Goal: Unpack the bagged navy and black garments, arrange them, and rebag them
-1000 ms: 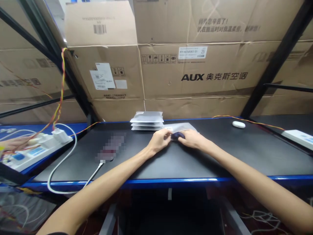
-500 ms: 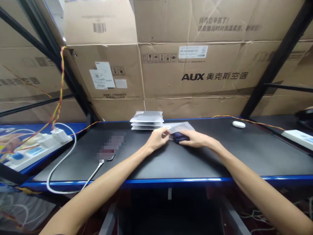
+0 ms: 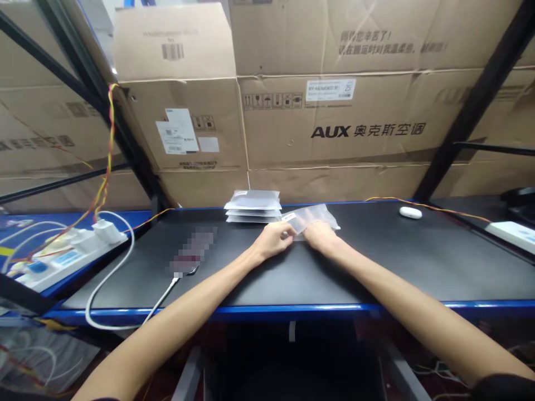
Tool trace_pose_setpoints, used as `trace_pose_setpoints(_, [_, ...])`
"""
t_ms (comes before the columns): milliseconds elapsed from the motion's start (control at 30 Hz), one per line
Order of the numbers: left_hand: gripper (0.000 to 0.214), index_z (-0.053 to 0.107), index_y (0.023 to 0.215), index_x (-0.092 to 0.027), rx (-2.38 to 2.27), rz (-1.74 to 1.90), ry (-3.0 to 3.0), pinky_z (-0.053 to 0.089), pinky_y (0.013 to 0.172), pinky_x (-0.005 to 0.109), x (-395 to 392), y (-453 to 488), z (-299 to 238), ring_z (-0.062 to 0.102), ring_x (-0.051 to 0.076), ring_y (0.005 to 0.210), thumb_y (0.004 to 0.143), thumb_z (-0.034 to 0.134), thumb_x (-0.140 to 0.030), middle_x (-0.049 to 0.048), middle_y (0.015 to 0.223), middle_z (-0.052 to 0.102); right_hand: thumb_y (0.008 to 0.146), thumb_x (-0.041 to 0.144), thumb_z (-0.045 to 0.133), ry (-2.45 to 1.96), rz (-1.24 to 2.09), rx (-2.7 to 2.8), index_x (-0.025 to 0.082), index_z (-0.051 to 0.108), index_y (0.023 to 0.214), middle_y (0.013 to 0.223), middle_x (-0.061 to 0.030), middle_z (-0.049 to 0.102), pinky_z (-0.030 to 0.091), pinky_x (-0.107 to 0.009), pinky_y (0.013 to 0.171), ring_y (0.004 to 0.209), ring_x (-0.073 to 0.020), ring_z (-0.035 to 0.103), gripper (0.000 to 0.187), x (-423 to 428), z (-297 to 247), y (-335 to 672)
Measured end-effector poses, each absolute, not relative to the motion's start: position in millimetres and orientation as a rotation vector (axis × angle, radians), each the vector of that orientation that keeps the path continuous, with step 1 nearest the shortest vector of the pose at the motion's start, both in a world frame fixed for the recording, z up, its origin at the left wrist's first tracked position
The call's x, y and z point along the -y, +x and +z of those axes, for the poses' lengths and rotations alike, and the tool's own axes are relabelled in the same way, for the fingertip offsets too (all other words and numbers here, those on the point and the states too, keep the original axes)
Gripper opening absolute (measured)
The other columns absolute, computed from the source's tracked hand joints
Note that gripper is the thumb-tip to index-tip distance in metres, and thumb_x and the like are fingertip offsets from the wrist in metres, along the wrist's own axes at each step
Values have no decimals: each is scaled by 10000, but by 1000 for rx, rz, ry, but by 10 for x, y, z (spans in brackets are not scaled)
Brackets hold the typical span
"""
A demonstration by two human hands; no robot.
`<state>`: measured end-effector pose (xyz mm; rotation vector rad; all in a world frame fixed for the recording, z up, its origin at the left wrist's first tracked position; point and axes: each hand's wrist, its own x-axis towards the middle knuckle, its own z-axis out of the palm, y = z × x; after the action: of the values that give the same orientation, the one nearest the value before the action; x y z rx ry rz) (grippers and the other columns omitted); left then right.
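A clear plastic bag point(image 3: 311, 216) lies on the black tabletop point(image 3: 376, 262) near the back middle. My left hand point(image 3: 273, 240) pinches the bag's near left edge with closed fingers. My right hand point(image 3: 320, 236) is closed on the bag's near side, right beside the left hand. The dark object seen a moment ago is hidden now; I cannot tell whether it sits under my right hand or inside the bag. A short stack of similar flat bags point(image 3: 253, 206) rests just behind my left hand.
Cardboard boxes point(image 3: 334, 128) wall off the back. A white power strip point(image 3: 62, 253) with a plug and a white cable point(image 3: 108, 284) sits at left. A small white earbud case point(image 3: 410, 212) lies at back right. A blurred flat device point(image 3: 190, 253) rests left of centre.
The dark object under my right hand has gone out of sight. My right hand has shifted left and closed on the bag's near edge next to the left hand.
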<state>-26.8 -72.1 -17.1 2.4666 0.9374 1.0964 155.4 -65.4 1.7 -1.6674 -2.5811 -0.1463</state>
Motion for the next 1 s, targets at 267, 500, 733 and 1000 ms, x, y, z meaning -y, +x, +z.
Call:
trace_pose_setpoints(267, [180, 709, 794, -166, -1004, 1170, 2432, 554, 669, 209, 729, -292, -116, 650, 123, 742, 734, 609, -29, 15, 831, 693, 1013, 297, 363, -1511, -223, 2585, 126, 374, 1498, 1509, -189, 447, 423, -431, 1061, 1277, -310, 544, 515, 925, -62, 1797])
trace_pose_setpoints(500, [223, 739, 833, -173, -923, 1061, 2551, 542, 709, 239, 741, -302, -109, 654, 134, 743, 727, 617, -19, 23, 865, 705, 927, 86, 364, -1742, -148, 2527, 140, 601, 1319, 1246, -219, 664, 541, -453, 879, 1031, -331, 689, 461, 849, -3, 1666])
trace_pose_setpoints(733, [193, 740, 799, -181, -1084, 1014, 2614, 513, 712, 252, 734, -340, -69, 641, 151, 730, 733, 623, -42, 25, 827, 696, 999, 297, 414, -1430, -103, 2573, 204, 512, 1418, 1433, -150, 548, 476, -466, 1021, 1274, -322, 555, 440, 950, -42, 1843])
trace_pose_setpoints(1000, [205, 668, 835, -187, -1369, 791, 2854, 536, 779, 337, 709, -446, -35, 647, 243, 877, 750, 546, -45, 73, 903, 677, 950, 334, 486, -1083, 59, 2212, 227, 738, 1105, 1028, -53, 773, 571, -327, 845, 906, -222, 727, 315, 1166, -25, 2505])
